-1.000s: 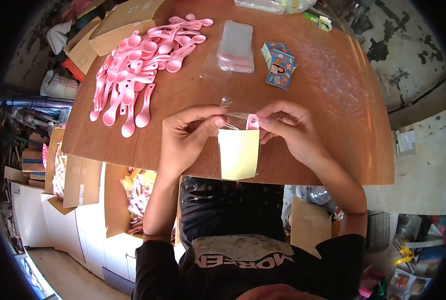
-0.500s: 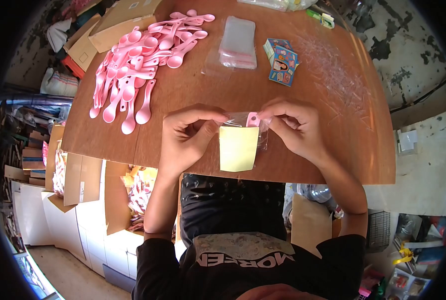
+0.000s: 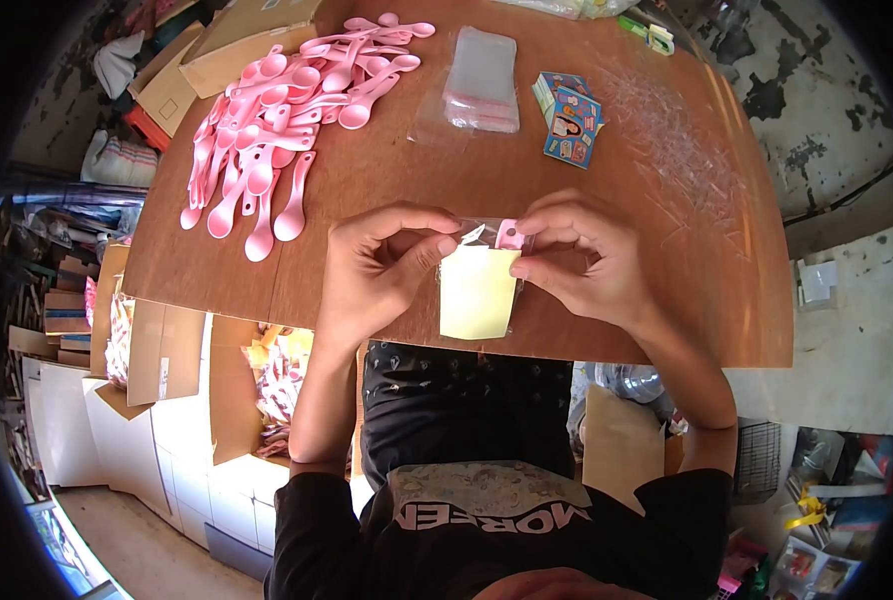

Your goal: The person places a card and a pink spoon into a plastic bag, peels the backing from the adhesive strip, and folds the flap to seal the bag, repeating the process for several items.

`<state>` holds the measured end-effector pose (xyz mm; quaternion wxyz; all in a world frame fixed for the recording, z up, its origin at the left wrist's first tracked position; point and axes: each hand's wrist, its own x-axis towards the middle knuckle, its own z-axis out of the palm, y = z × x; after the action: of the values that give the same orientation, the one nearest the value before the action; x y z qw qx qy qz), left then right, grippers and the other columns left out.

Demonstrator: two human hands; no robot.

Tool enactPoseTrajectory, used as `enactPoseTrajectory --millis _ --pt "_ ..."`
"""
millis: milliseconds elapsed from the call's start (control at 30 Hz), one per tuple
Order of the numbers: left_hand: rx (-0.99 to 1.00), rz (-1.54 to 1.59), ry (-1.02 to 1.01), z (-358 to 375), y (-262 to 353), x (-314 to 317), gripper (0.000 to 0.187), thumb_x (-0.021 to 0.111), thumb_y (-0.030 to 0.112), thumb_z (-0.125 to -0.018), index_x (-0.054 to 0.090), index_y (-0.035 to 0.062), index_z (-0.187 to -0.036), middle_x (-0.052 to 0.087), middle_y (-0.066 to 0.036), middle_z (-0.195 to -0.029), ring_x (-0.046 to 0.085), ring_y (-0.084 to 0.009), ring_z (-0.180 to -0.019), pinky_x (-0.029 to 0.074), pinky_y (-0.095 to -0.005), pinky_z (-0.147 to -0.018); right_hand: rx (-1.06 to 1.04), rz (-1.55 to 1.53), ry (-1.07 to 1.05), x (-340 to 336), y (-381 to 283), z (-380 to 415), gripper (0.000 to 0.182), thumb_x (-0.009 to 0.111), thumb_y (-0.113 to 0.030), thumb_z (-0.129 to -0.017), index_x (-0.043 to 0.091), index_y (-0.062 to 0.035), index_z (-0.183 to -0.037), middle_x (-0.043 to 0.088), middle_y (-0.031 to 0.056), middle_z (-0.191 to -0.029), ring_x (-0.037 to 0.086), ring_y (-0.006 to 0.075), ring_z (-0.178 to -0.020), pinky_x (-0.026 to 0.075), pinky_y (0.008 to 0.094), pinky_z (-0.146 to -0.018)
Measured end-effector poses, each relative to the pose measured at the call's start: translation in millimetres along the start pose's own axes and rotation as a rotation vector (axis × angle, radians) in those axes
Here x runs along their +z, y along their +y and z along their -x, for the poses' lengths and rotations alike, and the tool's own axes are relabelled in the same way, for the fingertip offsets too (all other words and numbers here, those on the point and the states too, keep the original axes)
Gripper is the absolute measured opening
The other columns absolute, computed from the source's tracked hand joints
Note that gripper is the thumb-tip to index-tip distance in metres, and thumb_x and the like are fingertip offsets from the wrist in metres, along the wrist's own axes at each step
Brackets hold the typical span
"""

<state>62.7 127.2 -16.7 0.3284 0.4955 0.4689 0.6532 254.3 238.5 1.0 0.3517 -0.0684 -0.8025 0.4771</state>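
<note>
Between my two hands is a clear plastic bag (image 3: 479,228) holding a pale yellow card (image 3: 478,292) and a pink spoon, whose holed handle end (image 3: 510,236) shows above the card. The rest of the spoon is hidden behind the card. My left hand (image 3: 392,262) pinches the bag's upper left corner between thumb and fingers. On the other side, my right hand (image 3: 585,258) grips the upper right edge, its thumb against the card's corner and its fingers by the handle end.
Pink spoons (image 3: 267,135) lie heaped at the table's left, beside a cardboard box (image 3: 252,45). Flat clear bags (image 3: 483,80) are stacked at the back, with blue printed cards (image 3: 573,125) to their right. Clear plastic strips (image 3: 682,150) litter the right side. A filled carton (image 3: 237,400) stands below.
My right thumb has come down onto the card's upper right corner. My left thumb has shifted slightly to the right, nearer the card. The bag stays in about the same place.
</note>
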Motion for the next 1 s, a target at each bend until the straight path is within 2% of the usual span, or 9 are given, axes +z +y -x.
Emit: enactPoseTrajectory --millis 133,233,467,600,733,800,867,967,1000 --pt "-0.023 -0.038 0.001 1 5 -1 0.022 0.066 -0.008 -0.078 0.062 -0.0057 -0.1 0.066 -0.011 -0.088 0.063 -0.0129 -0.084 0.052 -0.0235 -0.073 0.06 -0.031 0.011 2 -1 1 0.028 0.068 0.006 -0.076 0.059 0.0019 -0.101 0.057 0.0101 -0.102 0.064 0.0172 -0.089 0.054 0.0263 -0.075" --pt "-0.054 0.009 -0.086 10 10 -5 0.051 0.069 -0.008 -0.075 0.05 -0.0023 -0.121 0.065 -0.008 -0.083 0.064 -0.012 -0.084 0.052 -0.0223 -0.073 0.091 -0.085 -0.014 4 -5 4 0.03 0.068 0.005 -0.077 0.058 0.0012 -0.105 0.056 0.0097 -0.104 0.064 0.0172 -0.089 0.054 0.026 -0.075" --pt "-0.225 -0.312 -0.42 81 19 -61 0.032 0.074 -0.003 -0.07 0.064 -0.0019 -0.101 0.068 -0.011 -0.082 0.068 -0.0153 -0.077 0.056 -0.0245 -0.066 0.199 -0.015 -0.066 -12 -14 -1 0.032 0.069 -0.006 -0.08 0.057 -0.0013 -0.109 0.06 0.0093 -0.104 0.063 0.01 -0.08 0.052 0.0235 -0.069" --pt "-0.592 -0.615 -0.171 133 -41 -123 0.035 0.068 -0.003 -0.074 0.059 -0.0014 -0.108 0.067 -0.016 -0.084 0.068 -0.0217 -0.076 0.054 -0.03 -0.062 0.223 0.251 -0.012 -29 6 -33 0.018 0.065 -0.007 -0.082 0.063 -0.0004 -0.098 0.065 0.0058 -0.089 0.062 0.0087 -0.074 0.051 0.0221 -0.064" --pt "-0.318 -1.256 -0.173 176 -91 -144 0.051 0.076 0.015 -0.069 0.056 0.0018 -0.113 0.059 -0.019 -0.109 0.063 -0.0351 -0.087 0.052 -0.0378 -0.07 0.171 0.261 0.03 -31 45 -75 0.01 0.065 -0.008 -0.081 0.066 -0.0018 -0.089 0.066 0.0062 -0.083 0.063 0.0108 -0.072 0.05 0.0236 -0.06" --pt "-0.27 -0.991 -0.119 176 -110 -114 0.042 0.075 0.016 -0.071 0.059 0.0019 -0.107 0.062 -0.017 -0.102 0.064 -0.0331 -0.087 0.052 -0.0389 -0.068 0.082 0.52 -0.033 -23 63 -94 0.007 0.065 -0.009 -0.078 0.068 -0.0035 -0.082 0.067 0.0076 -0.083 0.064 0.0155 -0.07 0.049 0.0273 -0.058" --pt "-0.524 -0.569 -0.048 183 -150 -85 0.036 0.074 0.02 -0.072 0.062 0.0016 -0.1 0.064 -0.017 -0.095 0.063 -0.0342 -0.085 0.051 -0.0418 -0.066 -0.022 0.594 -0.068 -13 78 -106 0.01 0.067 -0.011 -0.079 0.068 -0.0038 -0.085 0.066 0.0068 -0.08 0.063 0.0162 -0.068 0.049 0.0278 -0.058" --pt "-0.65 -0.753 -0.086 144 -153 -39 0.026 0.069 0.017 -0.076 0.064 0.0032 -0.096 0.065 -0.017 -0.089 0.063 -0.0368 -0.083 0.05 -0.0443 -0.064 0.12 0.91 -0.109 4 91 -114 0.013 0.068 -0.02 -0.076 0.068 -0.0063 -0.078 0.064 0.0082 -0.077 0.062 0.0244 -0.067 0.047 0.035 -0.059" --pt "-0.369 -0.844 -0.008 141 -174 -34 0.024 0.066 0.015 -0.077 0.064 0.0045 -0.097 0.065 -0.017 -0.091 0.062 -0.0376 -0.083 0.05 -0.0446 -0.064 0.113 0.911 -0.116 6 94 -115 0.013 0.068 -0.02 -0.076 0.068 -0.0063 -0.078 0.064 0.0082 -0.077 0.062 0.0244 -0.067 0.047 0.035 -0.059"
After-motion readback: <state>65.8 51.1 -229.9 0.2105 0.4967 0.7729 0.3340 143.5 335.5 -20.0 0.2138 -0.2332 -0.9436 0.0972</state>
